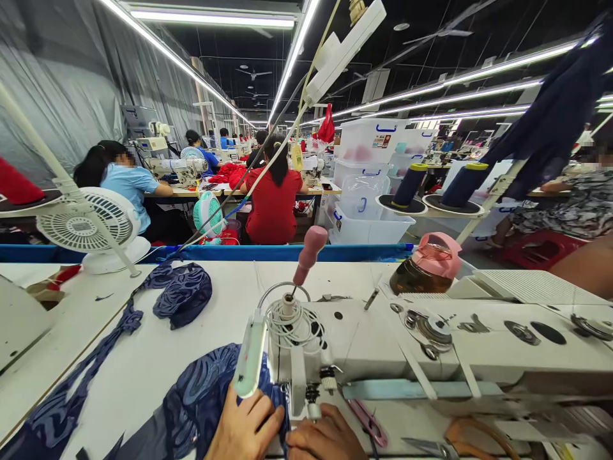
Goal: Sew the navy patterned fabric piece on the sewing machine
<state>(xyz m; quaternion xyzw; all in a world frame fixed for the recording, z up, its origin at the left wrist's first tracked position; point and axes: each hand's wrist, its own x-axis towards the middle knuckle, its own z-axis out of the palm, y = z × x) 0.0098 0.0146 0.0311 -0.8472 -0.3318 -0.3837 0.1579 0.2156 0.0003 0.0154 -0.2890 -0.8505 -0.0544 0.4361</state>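
Observation:
My left hand (245, 427) presses flat on a dark blue patterned fabric (196, 399) just left of the needle of a white sewing machine (431, 348). My right hand (322, 437) rests on the fabric right under the machine head, fingers curled against the cloth. The two hands touch each other at the needle area. A small lamp (249, 358) hangs over my left hand. A long strip of the same blue fabric (90, 364) runs off to the left across the white table (143, 358).
A bunched blue fabric piece (184, 294) lies further back on the table. A white desk fan (90, 223) stands at the left. Scissors (460, 441) and pink snips (366, 421) lie right of the needle. Navy thread cones (409, 185) stand behind. Other people sew at far tables.

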